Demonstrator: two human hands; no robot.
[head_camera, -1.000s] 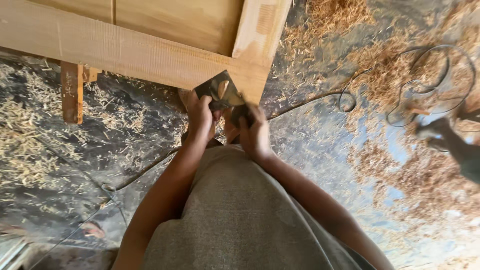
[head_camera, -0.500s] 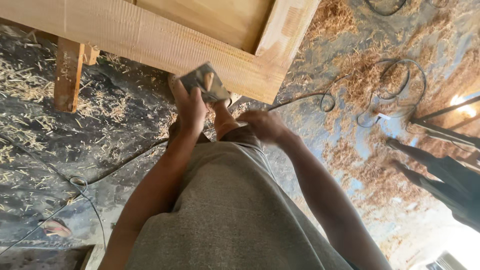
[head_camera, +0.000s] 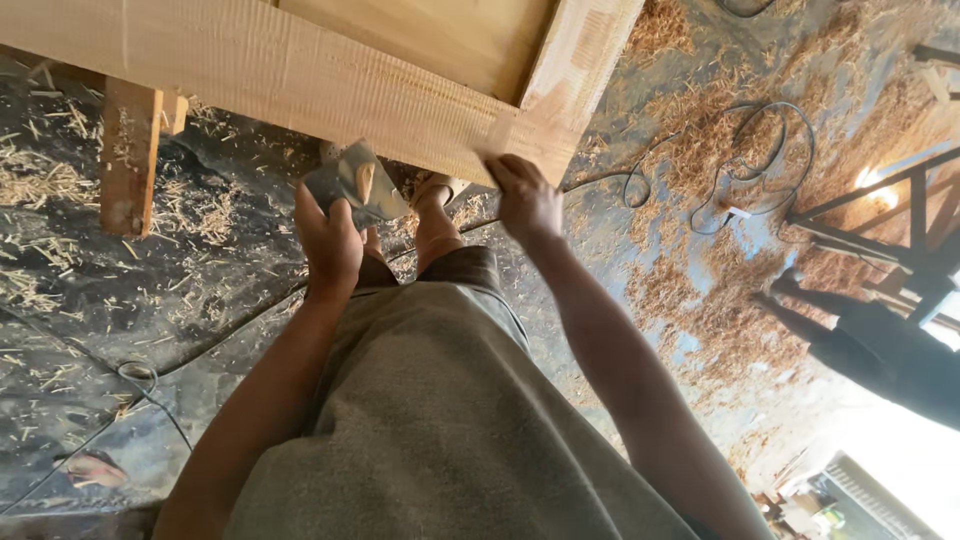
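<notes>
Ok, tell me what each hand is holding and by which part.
The left hand grips a folded grey sheet of sandpaper by its lower edge. The right hand holds nothing; its fingers rest on the wooden frame near the corner.

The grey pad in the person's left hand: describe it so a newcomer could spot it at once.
Start at the big pale wooden frame across the top of the head view. Just under its front rail, the left hand holds up a flat, grey, roughly square pad. It is the only dull grey piece against the yellow wood and the scattered shavings; the right hand rests on the rail.
</notes>
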